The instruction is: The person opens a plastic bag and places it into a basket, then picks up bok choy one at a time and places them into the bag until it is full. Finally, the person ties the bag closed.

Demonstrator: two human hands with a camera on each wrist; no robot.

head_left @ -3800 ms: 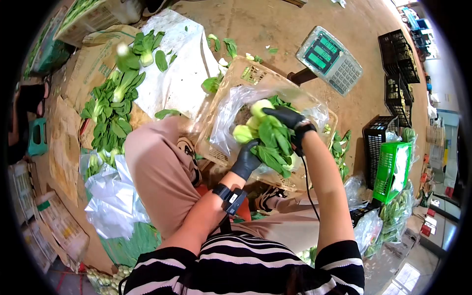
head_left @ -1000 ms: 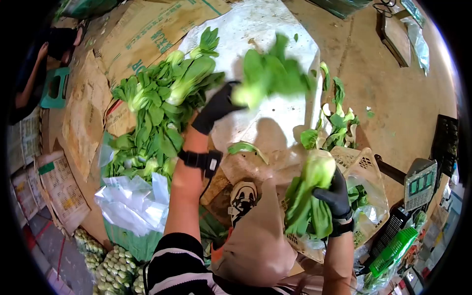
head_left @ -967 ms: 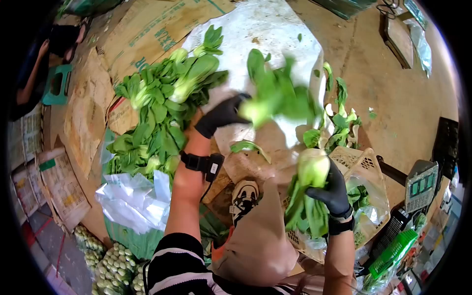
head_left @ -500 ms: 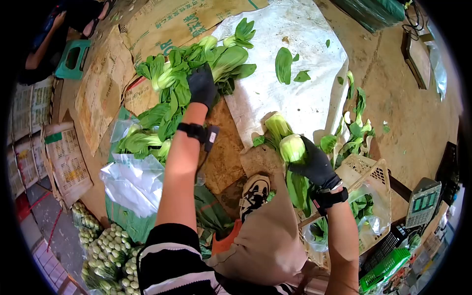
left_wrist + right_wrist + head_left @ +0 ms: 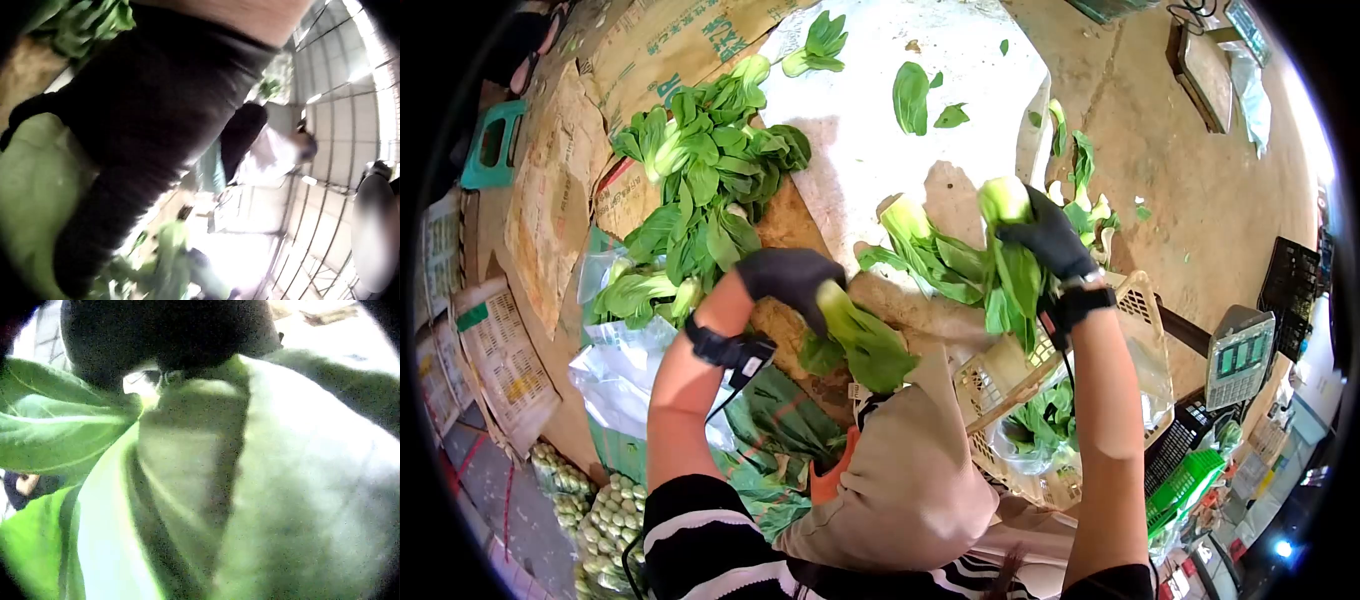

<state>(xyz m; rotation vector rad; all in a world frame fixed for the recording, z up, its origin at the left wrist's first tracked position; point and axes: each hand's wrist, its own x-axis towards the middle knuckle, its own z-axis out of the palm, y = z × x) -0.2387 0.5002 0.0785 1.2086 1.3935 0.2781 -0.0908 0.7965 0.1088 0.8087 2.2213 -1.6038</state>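
In the head view, my left hand (image 5: 792, 282), in a black glove, grips a bok choy (image 5: 862, 342) by its pale base, its leaves hanging over my knee. The left wrist view shows the gloved fingers (image 5: 94, 219) curled around its pale green stalks (image 5: 37, 187). My right hand (image 5: 1050, 238), also gloved, holds another bok choy (image 5: 1010, 275), base up and leaves down. Those leaves (image 5: 300, 487) fill most of the right wrist view. Just left of it, a further bok choy (image 5: 930, 252) overlaps the near edge of the white sheet (image 5: 850, 150).
A heap of bok choy (image 5: 710, 170) lies on the left, above crumpled clear plastic (image 5: 620, 385). At my right knee stands a beige crate (image 5: 1000, 375) with a lining bag and greens inside. Beyond it is a digital scale (image 5: 1238, 358). Loose leaves (image 5: 911, 100) lie on the sheet.
My left hand has come from the heap toward my lap with a bok choy. The right hand keeps hold of its bok choy and has shifted up in view. The head view has turned slightly.
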